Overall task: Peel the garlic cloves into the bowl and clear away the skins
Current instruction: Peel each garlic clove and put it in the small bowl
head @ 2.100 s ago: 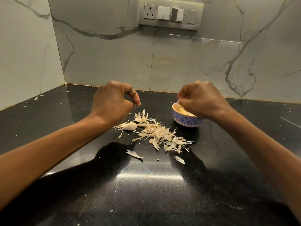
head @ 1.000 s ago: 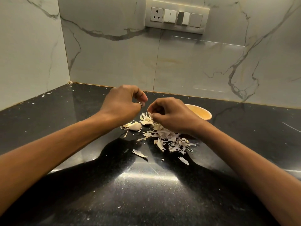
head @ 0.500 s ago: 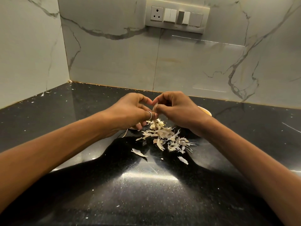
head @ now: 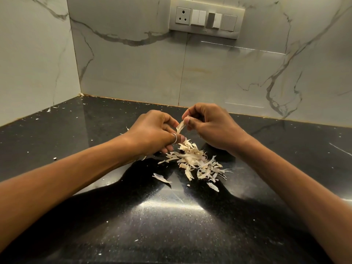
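Note:
Over the black counter (head: pixel 171 216) my two hands meet just above a pile of garlic skins (head: pixel 194 161). My left hand (head: pixel 152 132), with a ring on one finger, has its fingers curled round a garlic clove that is almost wholly hidden inside them. My right hand (head: pixel 209 126) pinches a pale strip of skin (head: pixel 181 127) between thumb and fingertip; the strip stretches from that pinch down to my left hand. The bowl is hidden behind my right hand.
Loose skin flakes (head: pixel 162 178) lie on the counter in front of the pile, and small bits (head: pixel 48 109) are scattered toward the left corner. Marble walls close the back and left. A socket and switch panel (head: pixel 203 20) sits on the back wall.
My right hand left the bowl and came left to meet my left hand. My left hand dropped onto the clove beside the pile. A skin strip is now stretched between the hands.

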{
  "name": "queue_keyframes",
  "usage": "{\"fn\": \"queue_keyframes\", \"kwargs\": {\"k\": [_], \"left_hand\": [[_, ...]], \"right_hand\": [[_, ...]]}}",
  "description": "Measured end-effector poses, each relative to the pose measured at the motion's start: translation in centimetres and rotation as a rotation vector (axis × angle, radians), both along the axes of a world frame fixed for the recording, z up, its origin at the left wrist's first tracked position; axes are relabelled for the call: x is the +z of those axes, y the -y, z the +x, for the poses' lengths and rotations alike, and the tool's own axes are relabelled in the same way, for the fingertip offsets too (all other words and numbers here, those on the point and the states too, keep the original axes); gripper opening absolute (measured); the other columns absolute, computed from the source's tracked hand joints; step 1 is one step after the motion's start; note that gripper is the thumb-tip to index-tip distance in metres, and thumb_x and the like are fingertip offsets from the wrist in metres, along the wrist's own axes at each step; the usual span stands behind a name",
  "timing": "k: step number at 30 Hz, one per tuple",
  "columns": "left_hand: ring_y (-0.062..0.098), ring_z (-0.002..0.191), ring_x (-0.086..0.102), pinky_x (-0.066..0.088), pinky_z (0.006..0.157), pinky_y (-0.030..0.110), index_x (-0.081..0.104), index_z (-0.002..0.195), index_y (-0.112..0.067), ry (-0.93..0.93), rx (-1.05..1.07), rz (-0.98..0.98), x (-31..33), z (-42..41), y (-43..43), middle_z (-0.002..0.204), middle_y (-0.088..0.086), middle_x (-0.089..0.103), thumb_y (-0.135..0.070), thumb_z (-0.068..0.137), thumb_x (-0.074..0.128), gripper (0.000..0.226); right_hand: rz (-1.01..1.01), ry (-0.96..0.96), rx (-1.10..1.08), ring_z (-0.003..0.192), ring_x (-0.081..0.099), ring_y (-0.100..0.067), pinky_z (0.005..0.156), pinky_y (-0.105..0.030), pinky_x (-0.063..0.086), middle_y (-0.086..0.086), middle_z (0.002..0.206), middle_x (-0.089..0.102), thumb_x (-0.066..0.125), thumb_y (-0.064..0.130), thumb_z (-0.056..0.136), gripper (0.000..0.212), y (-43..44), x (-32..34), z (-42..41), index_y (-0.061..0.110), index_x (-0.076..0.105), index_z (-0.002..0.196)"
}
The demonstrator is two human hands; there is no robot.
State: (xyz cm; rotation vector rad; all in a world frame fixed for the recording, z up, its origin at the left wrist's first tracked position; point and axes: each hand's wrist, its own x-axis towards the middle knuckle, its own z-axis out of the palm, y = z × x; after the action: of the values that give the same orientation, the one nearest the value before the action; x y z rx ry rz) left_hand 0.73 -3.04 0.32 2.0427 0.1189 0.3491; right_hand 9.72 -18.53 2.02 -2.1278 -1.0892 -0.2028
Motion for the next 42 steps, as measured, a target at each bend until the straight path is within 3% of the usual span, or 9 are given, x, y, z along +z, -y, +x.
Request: {"fn": "queue_keyframes", "kwargs": {"k": [2,8,11,16,19,26,32,38,42], "left_hand": [[0.011,0.054,0.065,0.047,0.045,0.019,0.068,0.103,-0.013,0.002,0.001,-0.015,0.1,-0.1,0.0,0.075,0.005,0.074,-0.014,0.08,0.083,0.027],[0.012,0.061,0.068,0.051,0.05,0.02,0.068,0.106,-0.012,0.012,-0.054,-0.067,0.3,-0.2,0.0,0.092,0.009,0.077,-0.014,0.085,0.077,0.023],[0.011,0.06,0.068,0.052,0.049,0.02,0.069,0.105,-0.011,0.029,-0.066,-0.057,0.3,-0.3,-0.1,0.091,0.006,0.078,-0.012,0.088,0.075,0.018],[0.011,0.058,0.067,0.052,0.048,0.019,0.07,0.098,-0.012,0.041,-0.079,-0.067,0.6,-0.5,-0.1,0.091,0.004,0.078,-0.007,0.091,0.07,0.009],[0.012,0.058,0.067,0.053,0.049,0.019,0.072,0.098,-0.012,0.024,-0.068,-0.066,0.5,-0.5,-0.1,0.089,0.002,0.078,-0.009,0.09,0.073,0.008],[0.014,0.06,0.072,0.059,0.056,0.027,0.074,0.09,-0.017,0.039,0.059,0.012,0.3,-0.3,-0.6,0.083,0.002,0.077,0.0,0.092,0.061,0.021],[0.011,0.058,0.071,0.056,0.052,0.021,0.076,0.088,-0.016,0.068,0.111,0.031,0.2,0.0,-1.1,0.081,0.0,0.077,-0.007,0.09,0.07,0.011],[0.011,0.072,0.072,0.061,0.06,0.026,0.074,0.11,-0.027,0.078,0.058,0.111,-0.3,0.1,-0.9,0.095,-0.008,0.076,-0.013,0.084,0.08,0.03],[0.003,0.084,0.068,0.06,0.072,0.029,0.075,0.109,-0.032,0.158,0.068,0.235,-0.4,0.2,-1.2,0.099,-0.014,0.073,-0.03,0.088,0.077,0.022]], "right_hand": [[-0.002,0.014,-0.009,0.074,0.064,-0.004,0.065,-0.013,0.049,0.003,0.084,0.071,0.061,0.012,0.101,0.011,0.1,0.1,0.0,0.015,0.07,0.104],[0.019,-0.05,-0.023,0.075,0.065,-0.006,0.069,-0.025,0.049,0.001,0.086,0.071,0.059,0.011,0.102,0.011,0.4,0.3,0.1,0.016,0.069,0.104],[0.101,-0.191,-0.005,0.086,0.07,-0.019,0.072,-0.032,0.052,-0.01,0.093,0.074,0.057,0.009,0.103,0.012,0.7,0.5,0.0,0.012,0.069,0.103],[0.245,-0.527,0.072,0.085,0.065,-0.014,0.067,-0.025,0.045,-0.016,0.099,0.069,0.052,0.002,0.103,0.015,1.0,0.8,-0.3,0.003,0.067,0.106],[0.272,-0.612,0.101,0.081,0.065,-0.013,0.063,-0.022,0.045,-0.014,0.097,0.069,0.051,0.0,0.103,0.015,1.0,0.9,0.0,0.001,0.066,0.105],[0.137,-0.658,0.187,0.085,0.067,-0.014,0.064,-0.02,0.049,-0.009,0.09,0.073,0.053,0.002,0.102,0.017,1.6,1.3,0.0,-0.002,0.066,0.112],[0.063,-0.64,0.203,0.09,0.07,-0.019,0.067,-0.022,0.053,-0.016,0.095,0.073,0.053,0.003,0.103,0.019,1.9,1.5,-0.2,-0.006,0.064,0.115],[0.062,-0.574,0.155,0.086,0.071,-0.017,0.061,-0.018,0.053,-0.016,0.094,0.073,0.052,0.002,0.103,0.017,1.9,1.4,0.0,-0.004,0.065,0.112],[0.046,-0.466,0.135,0.082,0.072,-0.013,0.063,-0.018,0.055,-0.012,0.093,0.075,0.052,0.003,0.104,0.016,1.9,1.1,0.1,-0.003,0.065,0.112]]}}
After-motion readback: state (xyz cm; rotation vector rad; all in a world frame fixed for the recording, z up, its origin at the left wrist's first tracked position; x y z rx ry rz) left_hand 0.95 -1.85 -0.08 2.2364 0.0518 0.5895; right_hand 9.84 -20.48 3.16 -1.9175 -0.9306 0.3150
